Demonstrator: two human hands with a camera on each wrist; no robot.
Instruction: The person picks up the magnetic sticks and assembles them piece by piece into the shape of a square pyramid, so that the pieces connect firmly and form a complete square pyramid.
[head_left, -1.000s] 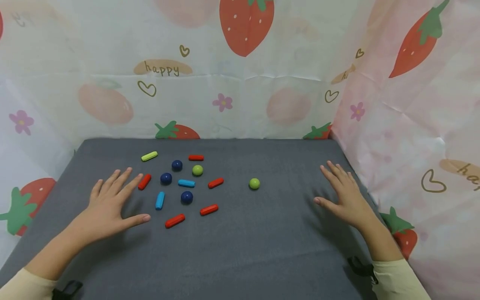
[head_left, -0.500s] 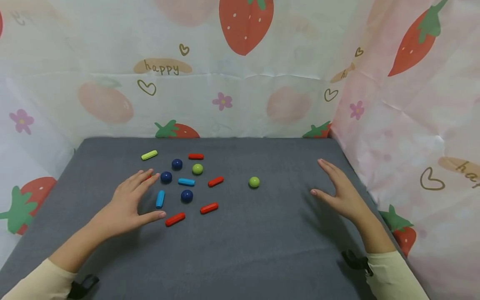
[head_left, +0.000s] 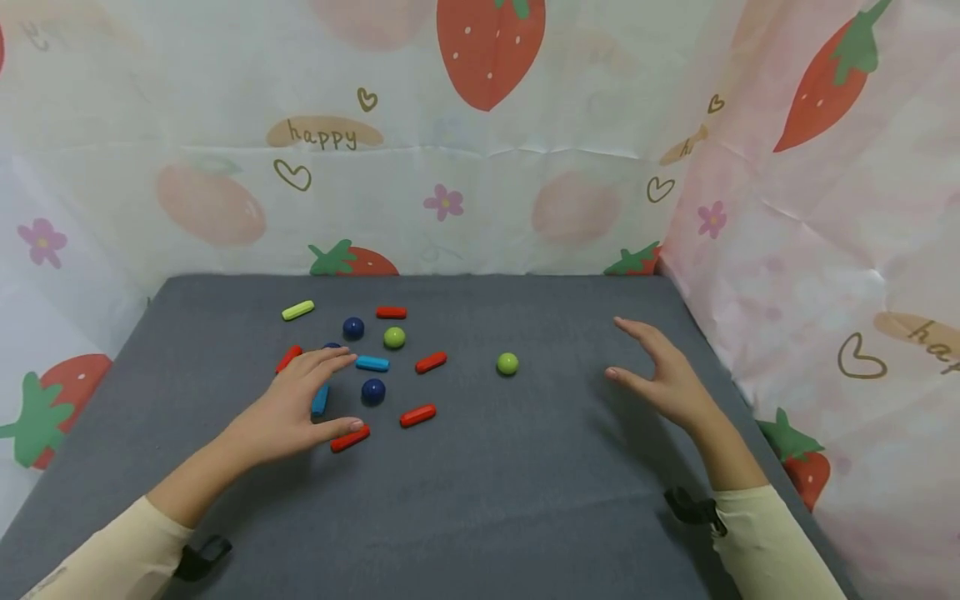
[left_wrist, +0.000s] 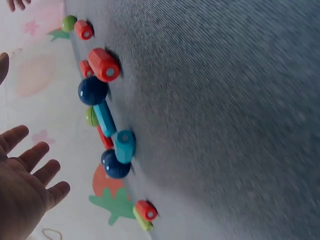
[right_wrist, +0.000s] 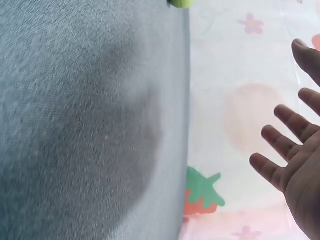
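My left hand (head_left: 285,417), fingers extended and thumb apart, hovers over the left cluster and holds nothing. Its thumb overlaps a red stick-shaped bead (head_left: 347,442) in the head view. A blue stick-shaped bead (head_left: 320,402) and a dark blue ball (head_left: 332,345) are partly hidden behind it. Nearby lie another dark blue ball (head_left: 372,392), a blue stick (head_left: 372,363) and a red stick (head_left: 417,416). My right hand (head_left: 667,383) is raised at the right, fingers extended, with nothing in it. The closest piece to it is a green ball (head_left: 507,363).
Farther back on the grey cloth-covered table (head_left: 525,500) are a yellow-green stick (head_left: 298,310), another green ball (head_left: 393,337), a dark blue ball (head_left: 353,328) and several red sticks (head_left: 392,312). A strawberry-print curtain (head_left: 487,217) stands behind and along the sides.
My left hand has moved right over the cluster, uncovering the leftmost red stick and covering part of a blue one. My right hand has shifted slightly left. The pieces have stayed put.
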